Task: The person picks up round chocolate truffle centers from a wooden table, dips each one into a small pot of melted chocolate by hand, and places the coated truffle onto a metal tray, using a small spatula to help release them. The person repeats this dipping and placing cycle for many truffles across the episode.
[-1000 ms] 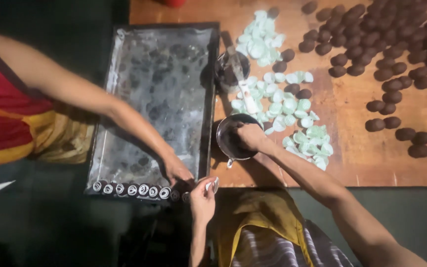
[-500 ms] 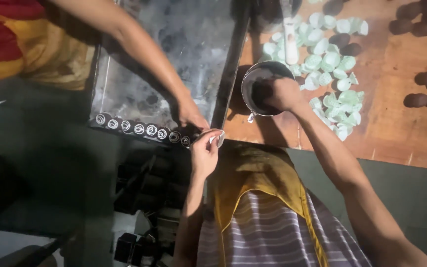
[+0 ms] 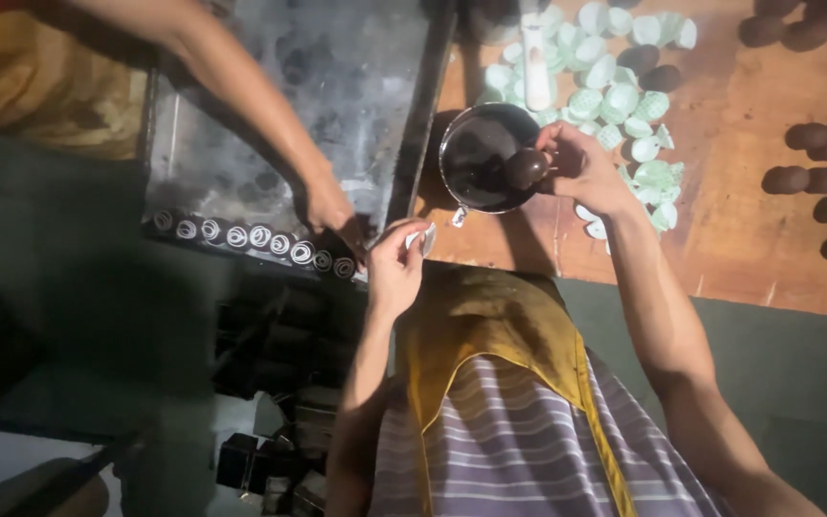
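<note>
Right hand [image 3: 581,168] pinches a brown ball [image 3: 525,168] over the dark bowl [image 3: 480,153].
Left hand [image 3: 396,263] grips a small white cup [image 3: 423,239] near the metal tray [image 3: 289,105]; wooden board [image 3: 739,239] beneath.

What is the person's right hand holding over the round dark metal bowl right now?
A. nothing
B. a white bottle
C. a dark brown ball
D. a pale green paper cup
C: the right hand pinches a dark brown ball just above the round dark metal bowl, while the pale green paper cups lie on the wooden board beside it.
</note>
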